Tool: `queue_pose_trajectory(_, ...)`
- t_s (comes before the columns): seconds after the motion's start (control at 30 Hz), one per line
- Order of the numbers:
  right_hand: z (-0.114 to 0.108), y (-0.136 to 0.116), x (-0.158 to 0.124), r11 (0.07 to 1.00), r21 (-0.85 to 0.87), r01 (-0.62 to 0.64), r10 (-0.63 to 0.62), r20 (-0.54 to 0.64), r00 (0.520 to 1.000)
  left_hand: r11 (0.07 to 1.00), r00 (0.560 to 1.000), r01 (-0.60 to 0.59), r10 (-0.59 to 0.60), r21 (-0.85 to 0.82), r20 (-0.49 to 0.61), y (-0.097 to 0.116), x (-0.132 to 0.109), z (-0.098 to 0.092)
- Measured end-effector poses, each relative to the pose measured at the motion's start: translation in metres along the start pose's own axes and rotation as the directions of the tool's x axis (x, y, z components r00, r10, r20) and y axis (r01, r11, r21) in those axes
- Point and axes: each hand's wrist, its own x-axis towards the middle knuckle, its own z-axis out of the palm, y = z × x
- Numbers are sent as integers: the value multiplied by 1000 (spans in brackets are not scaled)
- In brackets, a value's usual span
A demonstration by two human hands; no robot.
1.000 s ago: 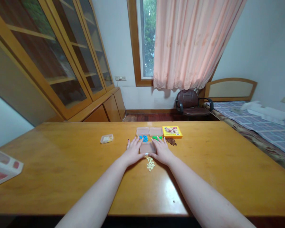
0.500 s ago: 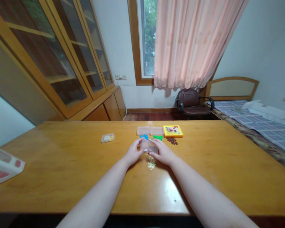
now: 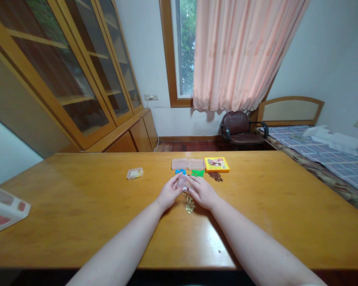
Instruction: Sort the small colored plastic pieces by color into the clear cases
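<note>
Between my hands is a clear plastic box (image 3: 182, 181), tilted above the table. My left hand (image 3: 170, 193) grips its left side, and my right hand (image 3: 203, 191) closes on its right side, hiding much of it. Just below lies a small pile of cream-coloured pieces (image 3: 190, 205). Beyond my fingers are blue pieces (image 3: 180, 171) and green pieces (image 3: 198, 173). A heap of brown pieces (image 3: 216, 177) sits to the right of them.
Two clear trays (image 3: 179, 164) stand side by side at the back, beside a yellow box (image 3: 216, 164). A small clear container (image 3: 134, 173) with pale contents lies left on the wooden table (image 3: 86, 214). A white holder (image 3: 6, 208) stands at the far left edge.
The clear box has turned and shifted slightly left between my hands, and my right hand has moved in closer to my left. More of the green pieces now shows.
</note>
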Motion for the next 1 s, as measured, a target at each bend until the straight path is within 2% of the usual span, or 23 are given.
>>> queue_pose_trajectory(0.3, 3, 0, -1, 999, -32, 25, -27, -46, 999, 1000, 1000, 9, -9, -28, 5, 0, -1, 0)
queue_pose_trajectory(0.57, 9, 3, -1, 993, -50, 110, -118, -180, 977, 991, 1000, 27, -27, -129, 6, -3, 0, 0)
queue_pose_trajectory(1.0, 10, -4, -1, 991, -97, 93, -112, -211, 971, 991, 1000, 24, -22, -133, 17, -7, -2, -2)
